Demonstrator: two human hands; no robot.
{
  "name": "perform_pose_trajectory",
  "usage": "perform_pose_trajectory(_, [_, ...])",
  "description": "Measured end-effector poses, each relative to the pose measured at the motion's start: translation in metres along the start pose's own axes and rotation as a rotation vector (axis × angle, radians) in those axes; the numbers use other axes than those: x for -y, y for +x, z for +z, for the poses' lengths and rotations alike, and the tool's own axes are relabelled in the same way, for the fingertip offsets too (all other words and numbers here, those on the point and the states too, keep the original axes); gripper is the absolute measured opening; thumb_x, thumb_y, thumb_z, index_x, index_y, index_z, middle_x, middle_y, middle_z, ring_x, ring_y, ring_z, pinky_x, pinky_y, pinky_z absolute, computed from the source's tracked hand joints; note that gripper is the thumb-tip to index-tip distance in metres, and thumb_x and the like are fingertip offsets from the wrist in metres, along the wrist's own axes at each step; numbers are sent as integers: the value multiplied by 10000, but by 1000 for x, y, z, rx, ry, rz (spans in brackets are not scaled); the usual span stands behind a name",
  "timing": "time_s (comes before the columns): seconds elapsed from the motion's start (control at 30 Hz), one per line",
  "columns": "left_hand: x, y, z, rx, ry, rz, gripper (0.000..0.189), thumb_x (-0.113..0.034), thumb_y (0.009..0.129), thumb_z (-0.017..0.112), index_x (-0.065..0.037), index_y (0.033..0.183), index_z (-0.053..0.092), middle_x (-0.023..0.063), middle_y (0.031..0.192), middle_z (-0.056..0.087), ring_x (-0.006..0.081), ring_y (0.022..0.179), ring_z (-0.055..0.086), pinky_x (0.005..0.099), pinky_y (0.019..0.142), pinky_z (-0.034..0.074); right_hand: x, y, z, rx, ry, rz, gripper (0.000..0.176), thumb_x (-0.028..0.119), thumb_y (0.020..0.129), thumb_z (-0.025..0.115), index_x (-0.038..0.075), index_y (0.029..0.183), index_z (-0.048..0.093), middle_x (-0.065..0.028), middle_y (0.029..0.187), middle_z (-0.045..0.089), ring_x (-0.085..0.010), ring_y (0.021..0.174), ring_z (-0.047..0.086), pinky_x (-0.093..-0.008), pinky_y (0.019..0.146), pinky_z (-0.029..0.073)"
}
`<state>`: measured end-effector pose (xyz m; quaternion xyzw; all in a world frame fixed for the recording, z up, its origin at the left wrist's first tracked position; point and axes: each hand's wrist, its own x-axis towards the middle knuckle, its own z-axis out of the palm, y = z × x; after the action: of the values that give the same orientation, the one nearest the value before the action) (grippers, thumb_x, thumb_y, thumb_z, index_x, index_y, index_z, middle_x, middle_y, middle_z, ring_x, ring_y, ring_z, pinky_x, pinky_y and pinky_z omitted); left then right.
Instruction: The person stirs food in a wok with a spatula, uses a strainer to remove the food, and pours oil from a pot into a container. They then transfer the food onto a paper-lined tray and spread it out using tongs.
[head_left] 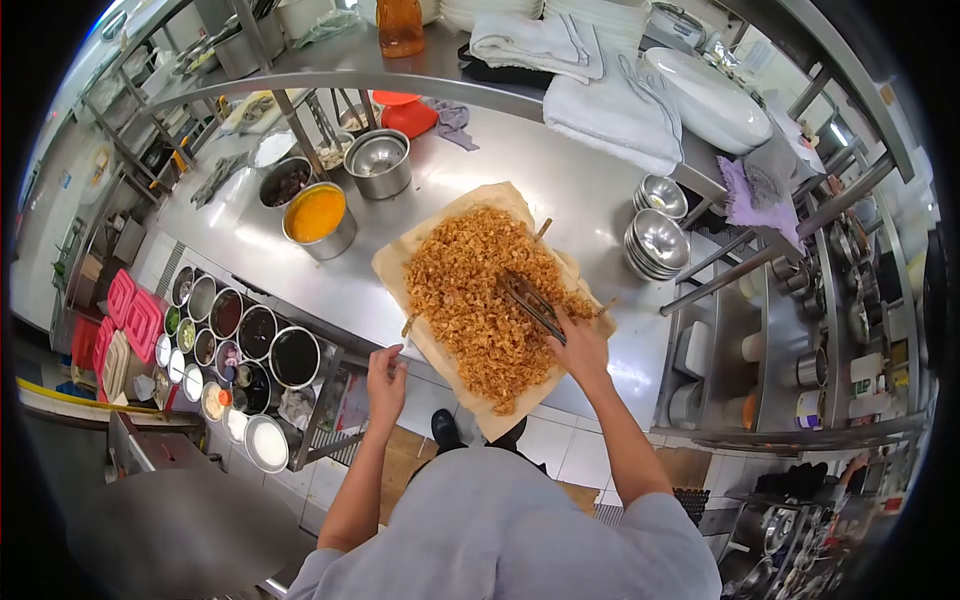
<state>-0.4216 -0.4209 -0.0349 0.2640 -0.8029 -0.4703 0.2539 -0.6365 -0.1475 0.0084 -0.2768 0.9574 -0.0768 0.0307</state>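
My right hand [580, 348] is wrapped round a pair of dark metal tongs [533, 304]. The tongs' tips rest in a wide heap of golden-brown fried flakes [470, 300], which look like crisp fried shallots or garlic. Under the heap lies brown paper [392, 262], with stick-like handle ends poking out at its sides. My left hand [386, 388] hangs just off the counter's front edge, left of the paper, its fingers loosely bent and apart with nothing in them.
On the steel counter [350, 290] stand a pot of orange liquid [318, 218], metal pots [378, 165] and stacked steel bowls [657, 240]. Several sauce tubs [295, 357] fill the lower left. White towels [615, 115] and a white oval dish [708, 98] sit on the overhead shelf.
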Motion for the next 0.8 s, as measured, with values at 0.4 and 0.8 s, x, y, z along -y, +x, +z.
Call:
perform_pose_trajectory(0.4, [5, -37, -7, 26, 34, -19, 277, 37, 806, 532, -45, 1064, 592, 88, 987, 534, 171, 809, 549, 237, 594, 453, -21, -86, -4, 66, 39, 13, 574, 312, 783, 646, 243, 1320, 457, -110, 815, 556, -285, 633, 612, -388, 563, 512])
perform_pose_trajectory(0.8, [-15, -54, 6, 441, 127, 166, 124, -76, 786, 615, -45, 906, 616, 109, 946, 581, 300, 949, 551, 365, 833, 433, -57, -158, -43, 194, 165, -101, 629, 340, 723, 700, 234, 1306, 491, -84, 769, 539, -276, 609, 560, -376, 549, 471])
